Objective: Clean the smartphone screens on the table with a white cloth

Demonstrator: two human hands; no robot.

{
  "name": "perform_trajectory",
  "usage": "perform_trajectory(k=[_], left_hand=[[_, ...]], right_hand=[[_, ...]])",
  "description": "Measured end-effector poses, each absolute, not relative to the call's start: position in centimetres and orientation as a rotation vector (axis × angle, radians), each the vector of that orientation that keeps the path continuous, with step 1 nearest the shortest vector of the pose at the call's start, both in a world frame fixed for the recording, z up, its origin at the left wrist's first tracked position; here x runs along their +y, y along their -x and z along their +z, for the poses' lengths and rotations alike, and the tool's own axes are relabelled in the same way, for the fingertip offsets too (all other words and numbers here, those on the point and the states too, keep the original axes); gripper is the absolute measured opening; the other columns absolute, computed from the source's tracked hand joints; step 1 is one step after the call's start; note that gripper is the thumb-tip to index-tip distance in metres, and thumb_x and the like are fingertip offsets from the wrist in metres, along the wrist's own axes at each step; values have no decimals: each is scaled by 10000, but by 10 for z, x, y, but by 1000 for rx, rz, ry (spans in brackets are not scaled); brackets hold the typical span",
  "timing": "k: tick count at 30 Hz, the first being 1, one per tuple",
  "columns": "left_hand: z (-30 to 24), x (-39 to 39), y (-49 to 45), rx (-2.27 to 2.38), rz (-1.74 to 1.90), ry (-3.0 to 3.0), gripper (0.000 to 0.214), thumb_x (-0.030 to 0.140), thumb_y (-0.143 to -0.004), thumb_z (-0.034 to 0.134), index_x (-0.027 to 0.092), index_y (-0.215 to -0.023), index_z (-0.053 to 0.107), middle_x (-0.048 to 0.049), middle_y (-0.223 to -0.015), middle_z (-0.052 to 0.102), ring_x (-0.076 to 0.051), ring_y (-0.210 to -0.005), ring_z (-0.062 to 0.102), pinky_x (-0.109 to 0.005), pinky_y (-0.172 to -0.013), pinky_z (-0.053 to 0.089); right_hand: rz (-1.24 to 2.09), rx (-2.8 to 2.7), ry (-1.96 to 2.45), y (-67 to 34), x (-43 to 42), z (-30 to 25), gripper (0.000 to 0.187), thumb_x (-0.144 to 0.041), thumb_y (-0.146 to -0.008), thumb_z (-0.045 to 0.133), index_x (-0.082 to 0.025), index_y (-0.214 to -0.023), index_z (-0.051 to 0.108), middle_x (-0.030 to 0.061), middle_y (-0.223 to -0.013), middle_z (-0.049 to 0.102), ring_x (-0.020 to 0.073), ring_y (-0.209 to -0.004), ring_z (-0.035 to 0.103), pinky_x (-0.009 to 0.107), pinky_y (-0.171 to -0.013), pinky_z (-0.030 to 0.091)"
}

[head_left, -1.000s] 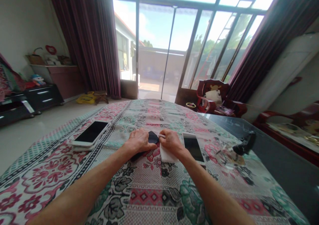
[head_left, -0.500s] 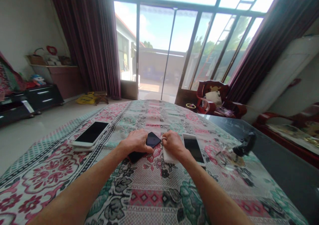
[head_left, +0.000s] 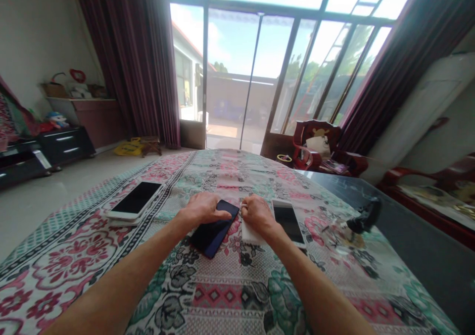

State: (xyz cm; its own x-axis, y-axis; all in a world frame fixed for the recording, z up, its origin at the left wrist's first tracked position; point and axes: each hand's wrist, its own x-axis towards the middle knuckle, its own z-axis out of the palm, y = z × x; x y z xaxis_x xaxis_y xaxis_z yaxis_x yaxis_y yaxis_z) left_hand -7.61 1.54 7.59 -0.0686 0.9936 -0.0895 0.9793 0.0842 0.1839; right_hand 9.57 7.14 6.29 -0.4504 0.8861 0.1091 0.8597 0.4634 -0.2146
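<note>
My left hand [head_left: 205, 208] rests on a dark smartphone [head_left: 213, 236] lying slanted on the patterned tablecloth. Its thumb lies across the dark face and its fingers curl at the far left side, partly hidden. Just to the right, my right hand [head_left: 257, 211] is closed over a white cloth or folded tissue [head_left: 251, 234], whose lower part shows flat beneath the palm. A white-framed phone [head_left: 288, 222] with a black screen lies right beside that hand. Farther left, another white phone [head_left: 137, 200] sits on top of a second light-coloured flat item, clear of both hands.
The floral tablecloth [head_left: 237, 290] covers the table. A black object on a clear stand [head_left: 365, 216] stands at the right. Beyond it are a dark glossy surface [head_left: 345, 189] and a carved wooden chair [head_left: 317, 144]. Glass doors and curtains are ahead.
The dark phone's lower end has come nearer to me and more of its face shows. My left thumb has shifted slightly up across it. My right hand has hardly moved.
</note>
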Motion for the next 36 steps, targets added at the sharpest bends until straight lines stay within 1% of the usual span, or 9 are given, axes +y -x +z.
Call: perform_trajectory(k=[2,4,7,10,16,19,25,30,36], left_hand=[[73,17,75,2175,222,-2047,638,697,-704,557,197,-1094,629,-138,-1123,632,-306,-1028,582,-369,-853,453],[68,17,74,2069,299,-2139,698,676,-678,603,222,-1207,569,-133,-1293,538,-315,-1141,522,-373,-930,432],[64,17,78,1800,268,-2238,784,668,-622,662,243,-1268,533,-115,-1380,460,-321,-1228,444,-373,-1002,394],[63,17,82,1664,227,-2269,800,649,-609,677,230,-1275,530,-111,-1329,483,-302,-1179,469,-356,-983,403],[64,19,77,1710,251,-2229,616,640,-615,663,204,-1048,615,-81,-1105,567,-257,-997,534,-330,-843,439],[62,19,76,1758,264,-2208,611,654,-602,668,198,-1003,600,-74,-1056,579,-243,-958,543,-313,-794,435],[61,19,76,1778,268,-2171,619,683,-582,665,203,-967,596,-57,-1020,595,-232,-902,565,-303,-752,435],[58,20,76,1885,282,-2105,709,699,-516,697,197,-1005,585,-76,-1067,588,-245,-940,570,-317,-803,453],[65,13,71,2036,225,-2080,750,723,-517,682,193,-1041,596,-124,-1142,580,-304,-1047,547,-363,-859,458]], right_hand=[[204,-2501,1511,-95,72,62,247,-204,-841,514,-178,-959,729,120,-1009,680,190,-894,614,255,-738,380],[212,-2500,1503,-95,73,61,247,-199,-832,519,-180,-957,731,119,-1006,683,189,-892,615,255,-744,382],[213,-2498,1486,-95,75,59,248,-202,-824,518,-181,-939,736,120,-995,687,192,-890,613,260,-750,383],[214,-2494,1471,-95,76,57,252,-205,-818,517,-183,-933,741,119,-991,687,192,-889,612,261,-748,384],[214,-2503,1483,-93,74,57,261,-217,-819,526,-187,-967,739,124,-1018,687,197,-893,625,262,-739,392],[199,-2519,1518,-90,69,57,249,-217,-831,525,-178,-946,743,135,-1033,689,207,-905,634,265,-738,400],[232,-2553,1578,-84,56,66,230,-199,-815,562,-135,-942,742,158,-1020,706,210,-914,648,251,-711,405],[365,-2609,1558,-85,54,74,211,-199,-767,600,-142,-895,757,135,-887,733,190,-787,658,244,-619,382],[236,-2529,1540,-86,63,65,236,-200,-824,535,-161,-899,756,151,-979,724,206,-879,658,254,-689,400]])
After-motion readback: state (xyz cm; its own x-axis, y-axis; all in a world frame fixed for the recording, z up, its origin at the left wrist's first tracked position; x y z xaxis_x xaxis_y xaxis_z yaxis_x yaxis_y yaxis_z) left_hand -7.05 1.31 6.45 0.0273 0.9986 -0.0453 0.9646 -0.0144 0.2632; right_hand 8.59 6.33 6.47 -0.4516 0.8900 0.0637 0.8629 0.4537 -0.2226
